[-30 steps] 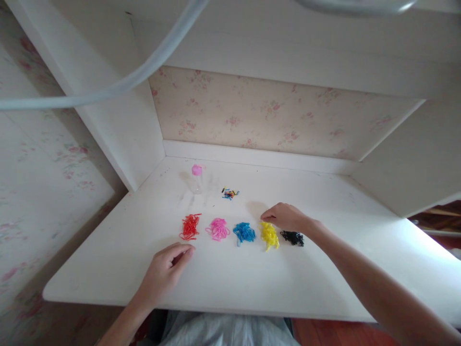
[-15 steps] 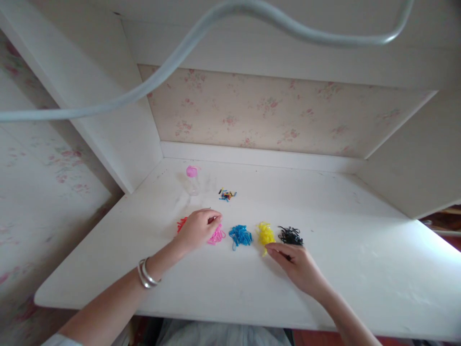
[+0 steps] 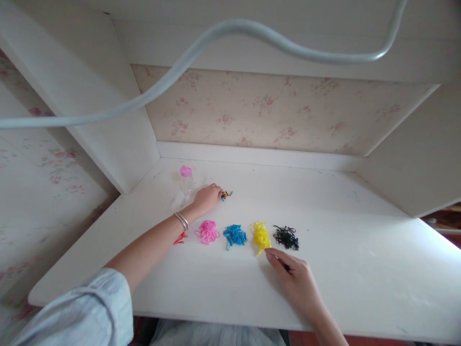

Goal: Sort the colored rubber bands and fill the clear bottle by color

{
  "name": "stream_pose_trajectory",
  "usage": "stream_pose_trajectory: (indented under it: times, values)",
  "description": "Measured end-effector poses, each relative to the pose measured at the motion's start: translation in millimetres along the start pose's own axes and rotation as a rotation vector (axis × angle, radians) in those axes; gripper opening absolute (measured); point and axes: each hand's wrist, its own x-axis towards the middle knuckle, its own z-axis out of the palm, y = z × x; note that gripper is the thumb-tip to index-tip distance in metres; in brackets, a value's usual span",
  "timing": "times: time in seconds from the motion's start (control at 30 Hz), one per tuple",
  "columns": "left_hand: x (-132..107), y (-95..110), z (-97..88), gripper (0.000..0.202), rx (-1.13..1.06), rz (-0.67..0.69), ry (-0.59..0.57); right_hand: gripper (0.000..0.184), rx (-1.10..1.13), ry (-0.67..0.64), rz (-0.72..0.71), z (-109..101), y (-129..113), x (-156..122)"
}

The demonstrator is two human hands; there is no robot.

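My left hand (image 3: 209, 198) reaches to a small pile of mixed-colour rubber bands (image 3: 226, 195), its fingers curled at the pile's left side; what they grip is hidden. My right hand (image 3: 293, 274) rests on the table just below the yellow rubber bands (image 3: 260, 235), thumb and fingertips pinched together. Something dark shows inside its curled fingers, too small to name. In a row lie pink rubber bands (image 3: 208, 232), blue rubber bands (image 3: 235, 235) and black rubber bands (image 3: 286, 237). Red rubber bands (image 3: 180, 238) are partly covered by my left forearm.
A clear container with a pink lid (image 3: 186, 171) stands behind my left hand. The white table (image 3: 345, 269) meets a low back ledge and side panels. A pale cable (image 3: 245, 26) crosses the view overhead.
My left hand has moved from over the pink and red bands up to the mixed pile. My right hand stays by the yellow bands, shifted slightly down. The view has shifted a little.
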Motion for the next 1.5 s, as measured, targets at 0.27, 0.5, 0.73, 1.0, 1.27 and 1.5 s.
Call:
stream_pose_trajectory:
  times: [0.27,0.5,0.73,1.0,1.27,1.5]
  values:
    - [2,-6,5.5,0.027,0.03,0.022,0.016,0.032,0.013,0.017,0.026,0,-1,-1]
    - [-9,7,-12.6,0.029,0.007,0.068,0.071,0.033,0.001,0.027,0.024,0,-2,-1]
    - [-44,66,-17.7,0.032,-0.093,0.289,0.026,0.033,0.016,0.039,0.041,1,-2,0]
    - [-51,97,-2.7,0.031,-0.111,0.354,-0.087,0.035,0.008,0.036,0.064,2,0,-2]
    - [-80,43,-53.6,0.029,-0.374,0.255,0.081,0.038,0.002,-0.045,0.057,0,2,8]
    - [-173,-15,-51.6,0.03,-0.565,-0.053,0.028,0.038,-0.143,-0.147,-0.086,-16,-49,60]
